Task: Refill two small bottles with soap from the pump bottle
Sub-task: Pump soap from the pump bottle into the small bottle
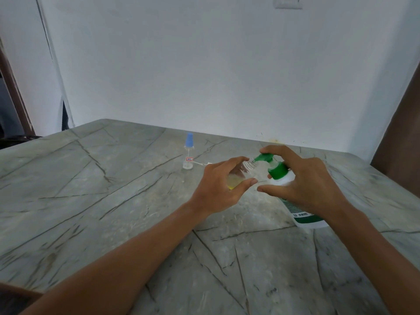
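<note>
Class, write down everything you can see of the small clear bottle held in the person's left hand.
The small clear plastic bottle has a ribbed screw neck and no cap. Its lower part holds pale yellow liquid. It is tilted, its open mouth raised to the right, meeting the spout of the green pump head on the white pump bottle. The left hand grips it, fingers over the top and thumb beneath, hiding much of its body.

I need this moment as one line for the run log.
left hand: holds open small bottle at pump bottle nozzle | right hand: finger on pump head | blue-capped bottle: standing on table
</note>
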